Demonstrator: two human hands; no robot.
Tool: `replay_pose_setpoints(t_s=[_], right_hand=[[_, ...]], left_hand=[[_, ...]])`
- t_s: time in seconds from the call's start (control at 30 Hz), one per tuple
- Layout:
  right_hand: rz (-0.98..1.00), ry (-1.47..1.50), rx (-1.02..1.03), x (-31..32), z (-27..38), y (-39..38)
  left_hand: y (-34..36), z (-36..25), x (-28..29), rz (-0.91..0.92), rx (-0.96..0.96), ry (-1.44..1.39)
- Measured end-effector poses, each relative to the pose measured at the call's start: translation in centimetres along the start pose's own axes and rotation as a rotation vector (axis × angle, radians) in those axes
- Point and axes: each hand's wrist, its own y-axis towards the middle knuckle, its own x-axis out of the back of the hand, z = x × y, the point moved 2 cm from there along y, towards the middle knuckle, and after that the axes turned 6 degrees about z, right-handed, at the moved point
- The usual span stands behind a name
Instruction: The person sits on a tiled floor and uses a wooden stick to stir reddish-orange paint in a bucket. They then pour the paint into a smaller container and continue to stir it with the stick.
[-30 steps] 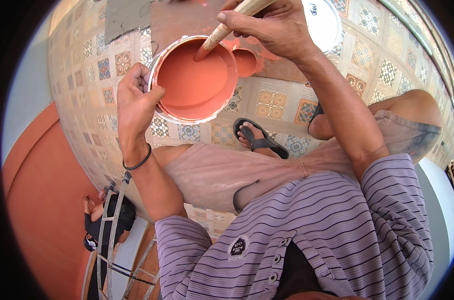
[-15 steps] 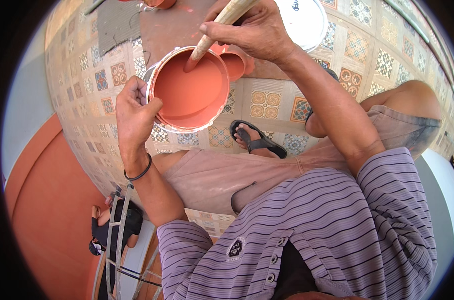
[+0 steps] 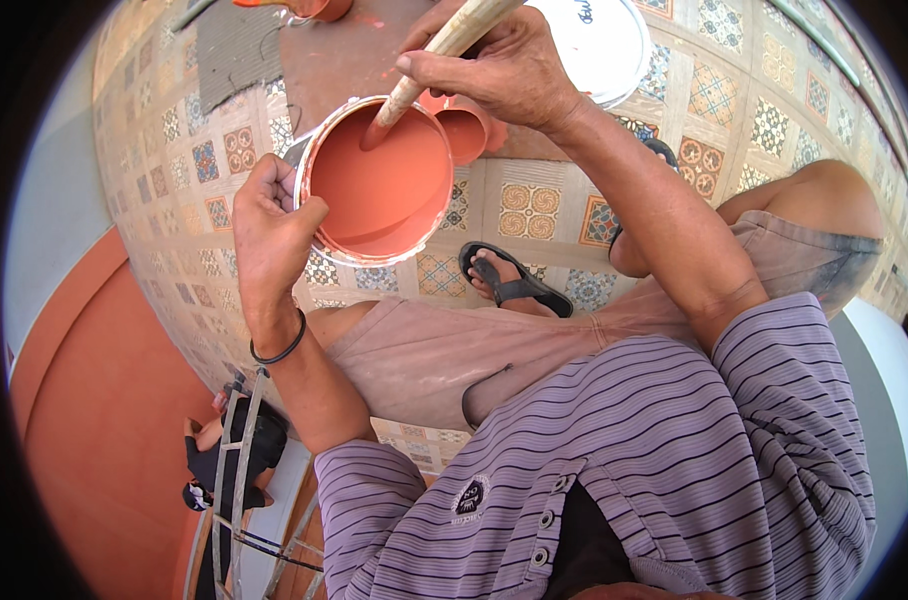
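Observation:
My left hand grips the near-left rim of a white bucket holding salmon-orange paint, thumb over the edge. My right hand is closed around a pale stick, whose paint-coated lower end dips into the paint near the bucket's far side. Just beyond the bucket, a smaller paint-covered container sits on a brown board with orange splashes. A white lid with marker writing lies to the right of my right hand.
Patterned tile floor surrounds my sandalled feet. A grey ribbed piece and another orange container lie at the top. A co-worker in black is at lower left beside metal ladders and an orange wall.
Since a second ago the bucket, both hands and the stick have shifted down and left in the view, with slightly more of the top container showing. Both hands keep their holds.

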Motion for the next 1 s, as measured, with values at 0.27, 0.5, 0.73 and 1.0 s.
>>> replay_pose_setpoints(t_s=[0.27, 0.5, 0.73, 1.0], right_hand=[[-0.029, 0.012, -0.024, 0.0, -0.2, -0.3], [-0.03, -0.006, -0.047, 0.2, -0.4, -0.3], [-0.012, 0.011, -0.055, -0.1, -0.1, -0.4], [-0.041, -0.031, -0.069, -0.2, -0.3, -0.2]], left_hand=[[-0.1, 0.1, -0.3, 0.006, 0.025, 0.035], [0.0, 0.3, -1.0, -0.004, 0.033, 0.056], [0.1, 0.4, -1.0, -0.004, 0.046, 0.085], [0.2, 0.2, -0.9, -0.023, 0.043, 0.096]])
